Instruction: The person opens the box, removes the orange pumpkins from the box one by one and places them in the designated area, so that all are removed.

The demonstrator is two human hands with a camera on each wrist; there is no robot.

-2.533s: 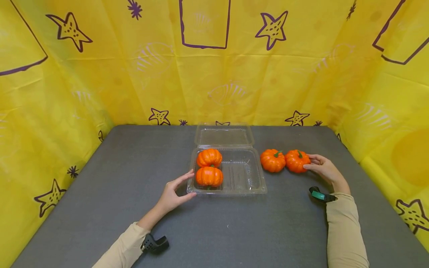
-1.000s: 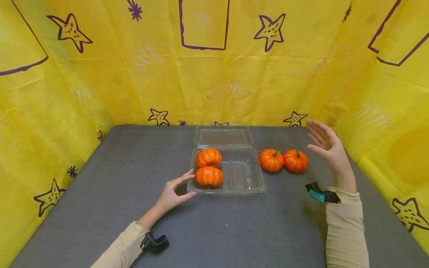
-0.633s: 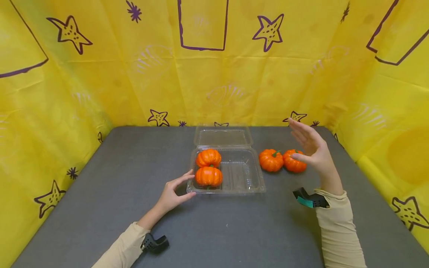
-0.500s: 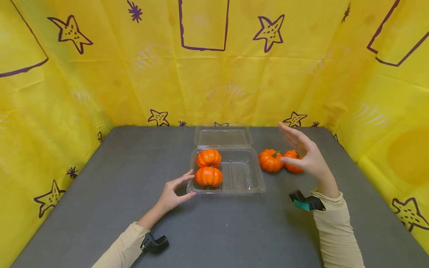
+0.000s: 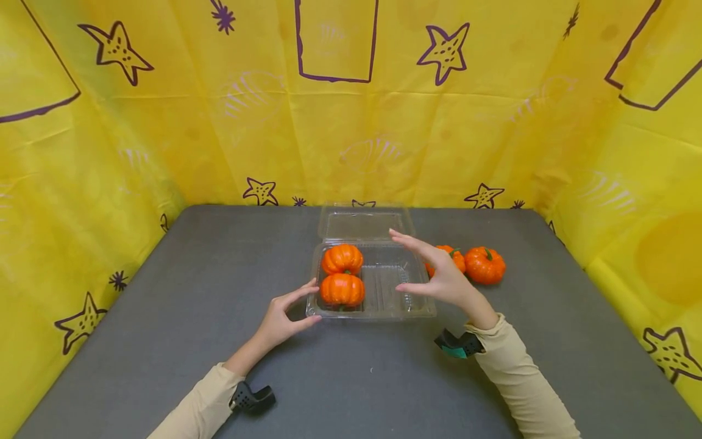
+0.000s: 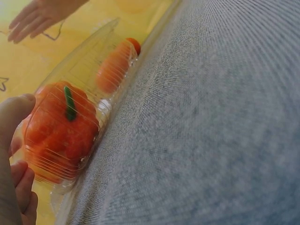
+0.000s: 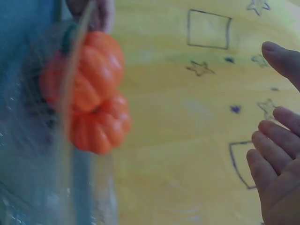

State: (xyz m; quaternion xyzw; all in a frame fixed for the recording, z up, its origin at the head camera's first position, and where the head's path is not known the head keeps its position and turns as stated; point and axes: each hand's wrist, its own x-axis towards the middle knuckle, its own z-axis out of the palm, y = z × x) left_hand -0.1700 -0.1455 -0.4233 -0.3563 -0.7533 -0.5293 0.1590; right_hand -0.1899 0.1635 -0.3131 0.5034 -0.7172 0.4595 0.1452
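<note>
A clear plastic clamshell container (image 5: 384,314) stands on the table with its lid (image 5: 364,224) folded back. Along its left side sit two small orange pumpkins, one far (image 5: 342,260) and one near (image 5: 342,289). My left hand (image 5: 280,317) touches the container's left edge with thumb and fingers spread. Over the container's right part hovers my right hand (image 5: 441,277), fingers extended and thumb apart, holding nothing. Behind it a third pumpkin (image 5: 457,259) is partly hidden on the table. Through the container wall, the left wrist view shows a pumpkin with a green stem (image 6: 63,129).
Another pumpkin (image 5: 485,266) lies on the grey tabletop (image 5: 340,378) to the right of the partly hidden one. Yellow cloth (image 5: 356,134) printed with starfish hangs around the table's back and sides. Each wrist wears a black camera mount.
My right hand has left the rightmost pumpkin, risen, and swung left over the container. My left hand stays at the container's edge. The pumpkins have stayed where they were.
</note>
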